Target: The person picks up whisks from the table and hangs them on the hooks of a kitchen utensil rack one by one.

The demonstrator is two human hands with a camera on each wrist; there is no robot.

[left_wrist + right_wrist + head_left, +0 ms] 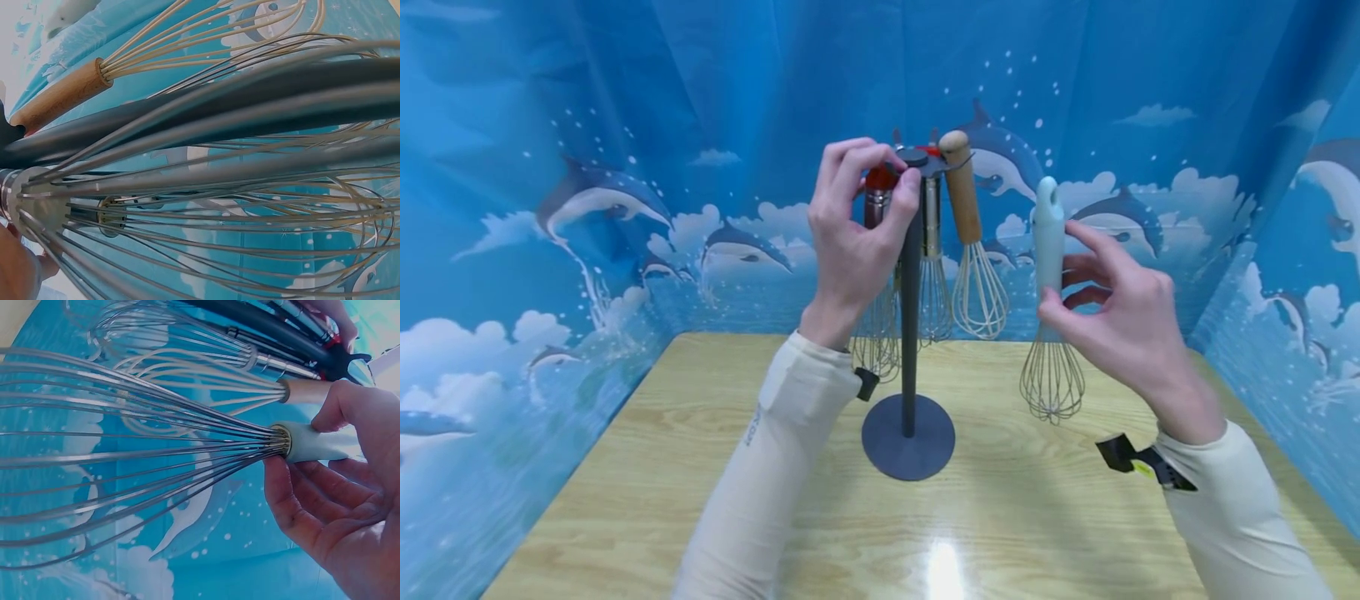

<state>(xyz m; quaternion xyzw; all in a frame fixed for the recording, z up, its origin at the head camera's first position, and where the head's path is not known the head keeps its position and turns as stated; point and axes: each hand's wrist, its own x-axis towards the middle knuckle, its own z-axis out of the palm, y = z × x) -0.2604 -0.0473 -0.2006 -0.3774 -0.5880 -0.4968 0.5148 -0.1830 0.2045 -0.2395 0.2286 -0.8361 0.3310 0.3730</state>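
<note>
My right hand (1120, 321) pinches the pale-blue-handled whisk (1049, 250) upright, wires down, above the surface (700, 467). Left hand (857, 242) grips the red-capped whisk (878, 200) at the rack (910, 333) top, beside the wooden-handled whisk (964, 196). Probably light; wires springy, handle smooth, so hold mid-handle.
</note>
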